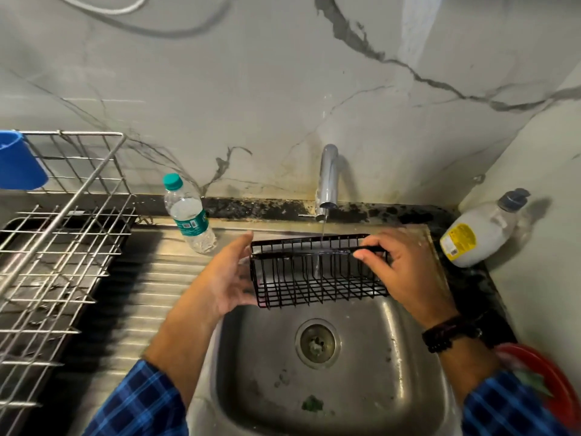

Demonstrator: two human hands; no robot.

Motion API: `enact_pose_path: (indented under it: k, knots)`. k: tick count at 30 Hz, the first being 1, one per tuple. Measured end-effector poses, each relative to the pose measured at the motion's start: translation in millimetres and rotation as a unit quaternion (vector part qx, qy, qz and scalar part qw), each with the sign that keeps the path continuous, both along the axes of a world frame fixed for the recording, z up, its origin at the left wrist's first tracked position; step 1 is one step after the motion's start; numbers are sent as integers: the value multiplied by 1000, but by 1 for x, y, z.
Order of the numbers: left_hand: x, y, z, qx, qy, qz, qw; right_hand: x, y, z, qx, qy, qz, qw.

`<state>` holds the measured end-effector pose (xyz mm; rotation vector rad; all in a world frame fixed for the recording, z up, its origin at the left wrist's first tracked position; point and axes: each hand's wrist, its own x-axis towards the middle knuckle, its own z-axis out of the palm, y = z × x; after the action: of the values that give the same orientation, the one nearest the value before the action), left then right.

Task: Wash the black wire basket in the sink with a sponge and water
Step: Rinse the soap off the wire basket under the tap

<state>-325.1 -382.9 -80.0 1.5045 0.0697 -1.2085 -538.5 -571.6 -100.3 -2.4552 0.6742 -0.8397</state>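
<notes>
A black wire basket [317, 278] hangs over the steel sink [393, 372], under the chrome tap [327, 180]. A thin stream of water [322, 229] runs from the spout onto the basket's wires. My left hand [226, 278] cups the basket's left end, fingers spread against its side. My right hand [405, 272] grips its right end, thumb and fingers over the top rim. A green scrap [312, 403] lies on the sink floor near the drain [317, 343]; no sponge shows clearly.
A plastic water bottle [188, 215] stands on the ribbed drainboard [141, 294] left of the basket. A steel dish rack [56, 247] with a blue cup [19, 162] fills the far left. A soap dispenser bottle [481, 231] leans at the right corner. A red plate [547, 382] sits bottom right.
</notes>
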Motion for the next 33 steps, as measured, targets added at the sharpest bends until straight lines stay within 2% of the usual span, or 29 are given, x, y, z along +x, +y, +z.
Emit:
enact_pose_path:
  k: [2, 8, 13, 20, 25, 27, 29, 31, 33]
  knots:
    - [-4, 8, 1, -10, -19, 20, 1000, -2, 5, -2, -33, 8, 18, 999]
    - [2, 28, -7, -32, -65, 50, 996, -7, -1, -23, -11, 103, 133, 986]
    - [-7, 38, -1, -46, -202, -17, 978, -15, -7, -40, -31, 189, 164, 968]
    - [-21, 51, 7, -68, -382, -20, 921, -9, -1, -52, -6, 154, 132, 979]
    - [-15, 63, 17, -56, -418, -11, 907, -9, 11, -64, 28, 122, 41, 991]
    - [-13, 70, 26, -50, -437, -15, 898, -11, 18, -72, 72, 118, -15, 990]
    - [-11, 75, 34, -48, -451, -18, 891, -14, 28, -76, 168, 115, -45, 978]
    - [-8, 79, 40, -45, -461, -24, 886, -12, 38, -83, 268, 114, -57, 955]
    - [-6, 82, 41, -46, -466, -26, 883, -5, 47, -86, 397, 56, -71, 913]
